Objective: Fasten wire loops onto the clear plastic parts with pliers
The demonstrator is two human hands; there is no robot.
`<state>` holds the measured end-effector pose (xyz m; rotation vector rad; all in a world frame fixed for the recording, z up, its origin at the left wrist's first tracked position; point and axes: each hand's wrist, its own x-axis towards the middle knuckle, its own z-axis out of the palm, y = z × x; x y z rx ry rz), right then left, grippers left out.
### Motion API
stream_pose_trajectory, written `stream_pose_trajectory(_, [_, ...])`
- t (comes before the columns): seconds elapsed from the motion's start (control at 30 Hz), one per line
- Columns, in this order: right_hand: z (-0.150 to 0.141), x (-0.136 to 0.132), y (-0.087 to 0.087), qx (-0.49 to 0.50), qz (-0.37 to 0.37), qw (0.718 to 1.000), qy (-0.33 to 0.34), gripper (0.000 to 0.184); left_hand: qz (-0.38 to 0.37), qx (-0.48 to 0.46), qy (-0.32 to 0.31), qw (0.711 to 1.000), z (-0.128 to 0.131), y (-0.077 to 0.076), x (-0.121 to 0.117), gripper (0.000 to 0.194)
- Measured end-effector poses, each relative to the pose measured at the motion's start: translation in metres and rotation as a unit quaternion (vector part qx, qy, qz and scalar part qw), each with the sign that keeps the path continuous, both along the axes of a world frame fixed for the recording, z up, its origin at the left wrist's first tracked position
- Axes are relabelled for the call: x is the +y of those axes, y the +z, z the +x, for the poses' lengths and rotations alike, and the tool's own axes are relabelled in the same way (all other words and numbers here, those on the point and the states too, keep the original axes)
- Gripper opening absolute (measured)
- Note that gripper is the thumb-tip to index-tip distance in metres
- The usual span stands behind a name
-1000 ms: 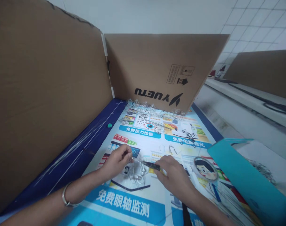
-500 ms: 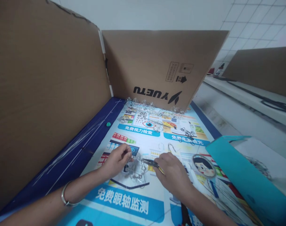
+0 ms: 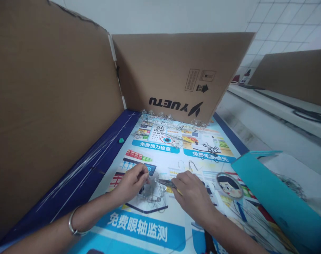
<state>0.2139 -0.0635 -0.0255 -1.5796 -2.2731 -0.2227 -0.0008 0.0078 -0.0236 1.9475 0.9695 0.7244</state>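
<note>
My left hand [image 3: 132,181] is closed in a pinch on a thin silvery wire piece [image 3: 153,197], a tangle of loops that hangs below the fingers over the printed mat. My right hand [image 3: 190,192] wraps round a pair of pliers [image 3: 167,183] with yellow on the handles. The plier tips point left and sit at the wire, close to my left fingertips; whether they grip it I cannot tell. Beyond my right hand lie bent wire hooks [image 3: 192,165]. A cluster of small dark wire rings [image 3: 211,150] rests farther back on the mat.
Clear, shiny wire pieces [image 3: 162,118] line the foot of the back cardboard panel [image 3: 176,70]. Another cardboard panel [image 3: 51,106] walls the left side. Long straight wires [image 3: 83,162] lie along the blue edge, near a green lump [image 3: 121,140]. A teal box [image 3: 279,197] holding wire pieces stands right.
The plier tips have moved slightly left, closer to my left fingertips and the wire. My left hand keeps its pinch. The whole view has shifted a little.
</note>
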Motion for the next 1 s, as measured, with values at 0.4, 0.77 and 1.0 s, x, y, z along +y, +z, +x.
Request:
stream_pose_trajectory(0.4, [-0.009,-0.006,0.009,-0.055,0.046,0.997,0.029,0.012,0.191,0.095,-0.035,0.976,-0.001,-0.004,-0.002,0.011])
stream_pose_trajectory(0.77, [-0.002,-0.006,0.013,-0.027,-0.018,0.999,-0.014,0.008,0.161,0.074,-0.004,0.984,-0.001,-0.01,-0.004,0.011])
stream_pose_trajectory(1.0, [-0.004,-0.003,0.009,-0.045,-0.029,0.998,-0.014,0.008,0.134,0.063,-0.013,0.989,-0.002,-0.01,-0.006,0.011])
